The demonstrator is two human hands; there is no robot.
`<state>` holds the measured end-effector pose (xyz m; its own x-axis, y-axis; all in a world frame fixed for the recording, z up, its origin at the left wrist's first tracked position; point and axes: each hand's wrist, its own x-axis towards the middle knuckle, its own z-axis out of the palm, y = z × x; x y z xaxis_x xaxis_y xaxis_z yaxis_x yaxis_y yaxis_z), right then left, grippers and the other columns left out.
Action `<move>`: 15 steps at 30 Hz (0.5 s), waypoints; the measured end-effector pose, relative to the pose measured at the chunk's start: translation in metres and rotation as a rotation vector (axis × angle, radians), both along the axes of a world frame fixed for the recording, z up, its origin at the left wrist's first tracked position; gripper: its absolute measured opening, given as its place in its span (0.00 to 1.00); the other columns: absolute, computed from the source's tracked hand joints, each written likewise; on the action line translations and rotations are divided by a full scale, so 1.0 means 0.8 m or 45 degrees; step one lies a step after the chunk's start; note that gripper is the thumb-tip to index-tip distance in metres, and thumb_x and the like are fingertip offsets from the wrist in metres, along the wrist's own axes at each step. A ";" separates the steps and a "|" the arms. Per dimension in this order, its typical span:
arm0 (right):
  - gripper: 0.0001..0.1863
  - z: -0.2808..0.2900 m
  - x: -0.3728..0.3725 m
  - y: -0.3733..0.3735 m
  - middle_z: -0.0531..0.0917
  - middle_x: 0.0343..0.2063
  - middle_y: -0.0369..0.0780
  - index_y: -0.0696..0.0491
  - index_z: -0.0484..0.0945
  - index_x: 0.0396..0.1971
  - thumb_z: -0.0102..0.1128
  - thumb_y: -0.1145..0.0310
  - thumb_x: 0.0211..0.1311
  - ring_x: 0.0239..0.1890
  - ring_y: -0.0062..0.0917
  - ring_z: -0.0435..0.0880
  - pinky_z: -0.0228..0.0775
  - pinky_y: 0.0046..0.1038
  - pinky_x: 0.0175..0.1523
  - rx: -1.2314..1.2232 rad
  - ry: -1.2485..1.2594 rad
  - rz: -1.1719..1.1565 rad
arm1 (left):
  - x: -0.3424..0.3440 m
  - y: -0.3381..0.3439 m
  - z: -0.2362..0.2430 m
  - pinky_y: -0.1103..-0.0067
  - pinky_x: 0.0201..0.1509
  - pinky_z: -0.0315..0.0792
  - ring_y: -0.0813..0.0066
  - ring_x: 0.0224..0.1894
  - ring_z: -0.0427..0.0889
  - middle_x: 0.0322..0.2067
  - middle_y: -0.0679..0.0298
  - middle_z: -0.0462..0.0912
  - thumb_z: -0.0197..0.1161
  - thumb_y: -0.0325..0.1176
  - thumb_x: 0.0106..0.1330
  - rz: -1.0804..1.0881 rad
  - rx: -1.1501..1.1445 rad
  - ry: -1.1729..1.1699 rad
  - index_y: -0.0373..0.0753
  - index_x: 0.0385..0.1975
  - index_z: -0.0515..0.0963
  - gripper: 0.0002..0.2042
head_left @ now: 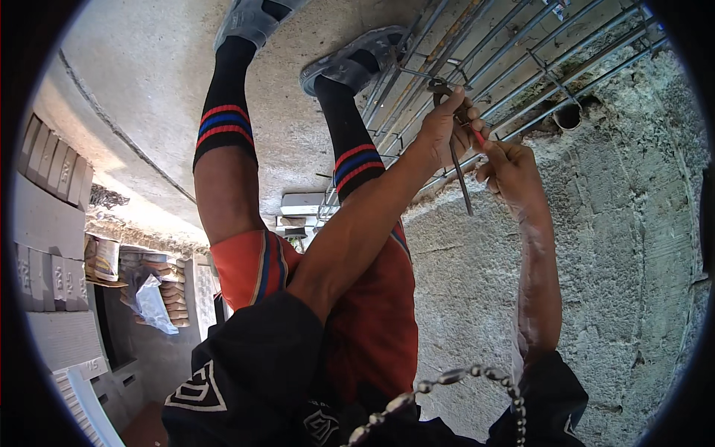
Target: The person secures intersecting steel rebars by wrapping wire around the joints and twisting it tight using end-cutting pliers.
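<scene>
My left hand (441, 128) is closed around a pair of dark metal pincers (459, 175). The jaws sit at a crossing of steel bars in a rebar cage (521, 56), and one long handle hangs free below the hand. Right beside it, my right hand (510, 170) pinches a small red-tipped piece (480, 138) that touches the fingers of the left hand. Whether this piece belongs to the pincers is unclear. Both hands work at the near edge of the cage, where it meets the rough concrete block (596, 246).
My legs, in black socks with red and blue stripes and grey sandals (350, 63), stand on the concrete floor (149, 74) beside the cage. Stacked blocks (52, 164) and sacks (167, 290) lie at the left. A bead chain (454, 376) hangs near the lower edge.
</scene>
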<state>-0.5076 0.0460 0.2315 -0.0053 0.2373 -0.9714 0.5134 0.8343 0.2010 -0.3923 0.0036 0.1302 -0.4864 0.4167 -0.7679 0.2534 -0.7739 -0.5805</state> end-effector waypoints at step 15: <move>0.44 0.039 0.086 -0.044 0.60 0.57 0.53 0.66 0.48 0.60 0.61 0.58 0.52 0.53 0.42 0.70 0.64 0.46 0.51 0.238 0.242 1.907 | -0.019 0.009 -0.001 0.67 0.24 0.76 0.68 0.18 0.74 0.18 0.62 0.71 0.57 0.47 0.63 -0.408 -0.018 -0.263 0.38 0.23 0.67 0.18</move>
